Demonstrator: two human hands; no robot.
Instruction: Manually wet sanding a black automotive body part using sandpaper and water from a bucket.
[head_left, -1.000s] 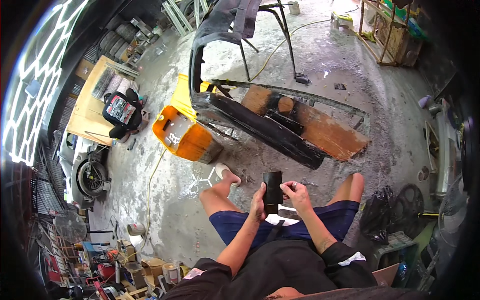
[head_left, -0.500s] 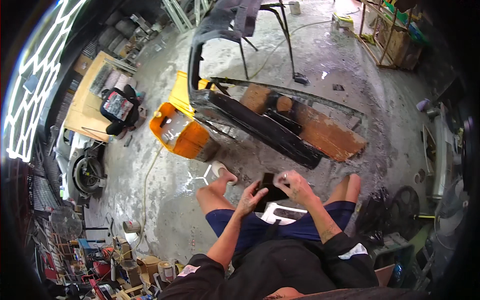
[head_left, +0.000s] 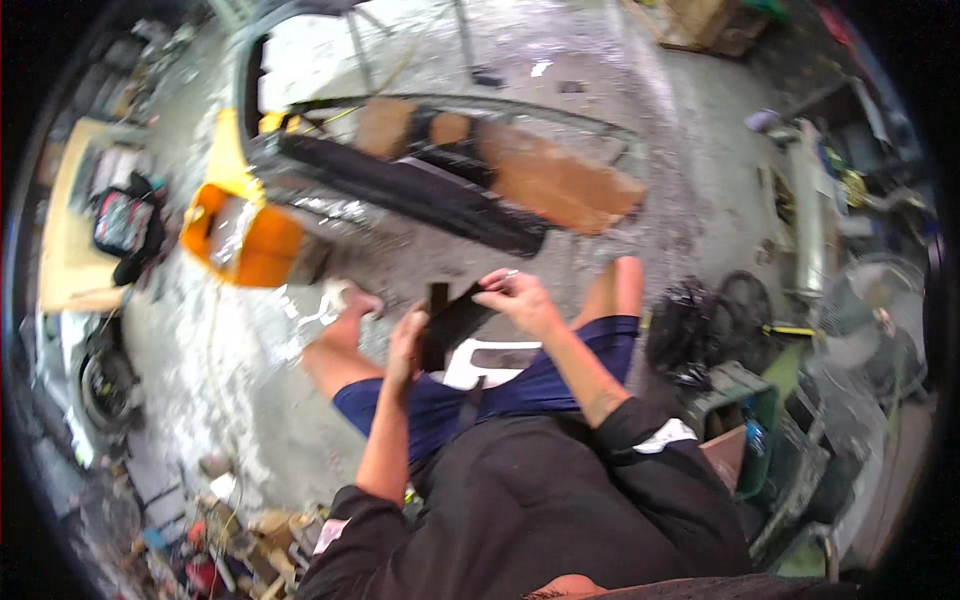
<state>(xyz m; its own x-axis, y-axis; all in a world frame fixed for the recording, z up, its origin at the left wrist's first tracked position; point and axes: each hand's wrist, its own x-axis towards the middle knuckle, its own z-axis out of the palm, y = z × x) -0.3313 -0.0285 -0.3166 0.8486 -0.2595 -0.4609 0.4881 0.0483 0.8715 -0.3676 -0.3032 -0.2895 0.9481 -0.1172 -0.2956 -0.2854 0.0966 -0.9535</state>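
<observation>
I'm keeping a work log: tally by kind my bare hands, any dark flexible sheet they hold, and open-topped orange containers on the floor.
Bare hands, left hand and right hand: 2
Dark flexible sheet: 1
Open-topped orange container: 1
Total: 4

Near the middle of our head view, we hold a dark sheet (head_left: 452,325): our left hand (head_left: 407,340) grips it at the nine o'clock edge, and our right hand (head_left: 523,301) pinches its corner toward two. A narrow dark strip (head_left: 438,294) juts toward twelve beside the left hand; blur hides whether it belongs to the sheet. Out at eleven we see a long black part (head_left: 410,193), with a brown board (head_left: 560,178) at one. An orange container (head_left: 268,247) stands between nine and ten; beyond it is a person (head_left: 127,222) in dark clothing. A black plastic bag (head_left: 682,333) lies at three.
</observation>
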